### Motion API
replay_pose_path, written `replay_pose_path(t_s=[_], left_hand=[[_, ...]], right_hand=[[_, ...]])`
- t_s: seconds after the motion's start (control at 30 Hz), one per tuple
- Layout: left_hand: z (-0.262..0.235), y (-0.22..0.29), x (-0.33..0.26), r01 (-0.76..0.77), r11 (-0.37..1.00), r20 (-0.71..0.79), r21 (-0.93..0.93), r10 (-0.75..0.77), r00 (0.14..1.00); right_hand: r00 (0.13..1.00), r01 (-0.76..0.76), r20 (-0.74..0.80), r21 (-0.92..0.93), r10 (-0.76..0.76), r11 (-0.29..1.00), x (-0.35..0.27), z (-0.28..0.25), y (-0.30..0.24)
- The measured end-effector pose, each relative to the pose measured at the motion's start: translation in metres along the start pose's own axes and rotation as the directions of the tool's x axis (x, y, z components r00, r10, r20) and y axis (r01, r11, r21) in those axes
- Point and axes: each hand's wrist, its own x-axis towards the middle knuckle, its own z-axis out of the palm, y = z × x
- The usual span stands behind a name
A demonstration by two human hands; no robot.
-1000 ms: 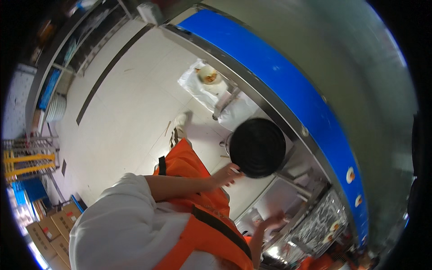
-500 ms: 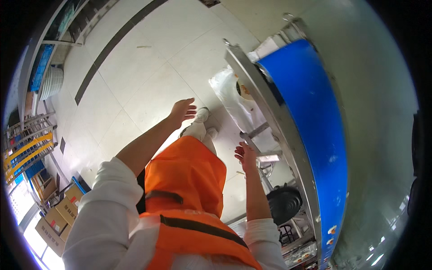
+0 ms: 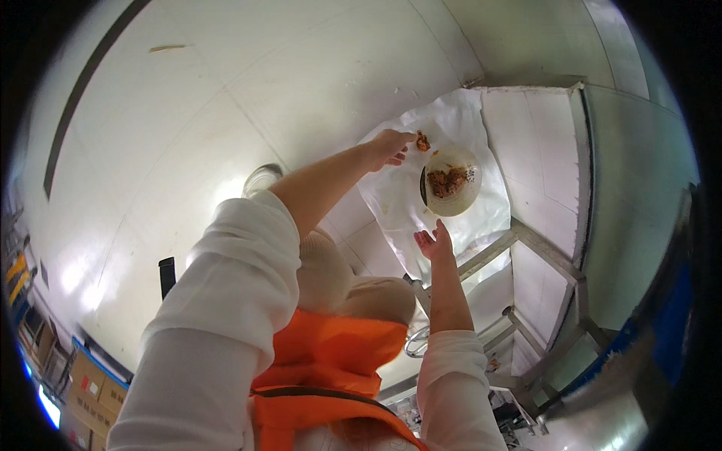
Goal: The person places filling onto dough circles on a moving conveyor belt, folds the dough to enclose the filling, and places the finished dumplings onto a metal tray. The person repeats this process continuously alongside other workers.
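The left grip (image 3: 389, 149) reached over a white sheet (image 3: 492, 197), perhaps touching a brown food scrap (image 3: 423, 141). The right grip (image 3: 436, 242), fingers parted, was near a pale bowl (image 3: 465, 198) of brown food (image 3: 447, 181) on the sheet.

The sheet (image 3: 492, 203) was white. Near its right edge, the bowl (image 3: 465, 198) was cream, dark-speckled inside; its food (image 3: 446, 182) and the scrap (image 3: 423, 141) by the upper edge were reddish brown. The apron (image 3: 331, 346) was orange, dark-banded.
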Motion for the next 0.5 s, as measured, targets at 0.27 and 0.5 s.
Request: replay_pose_path(t_s=[0.27, 0.5], left_hand=[[-0.001, -0.025, 0.133, -0.041, 0.999, 0.084, 0.012, 0.040, 0.996], [0.001, -0.042, 0.192, -0.224, 0.965, 0.109, 0.134, 0.210, 0.972]], right_hand=[[0.965, 0.073, 0.249, 0.031, -0.078, 0.997, 0.088, 0.006, -0.012], [0.940, 0.321, 0.081, 0.108, -0.330, 0.941, 0.118, 0.019, -0.014]])
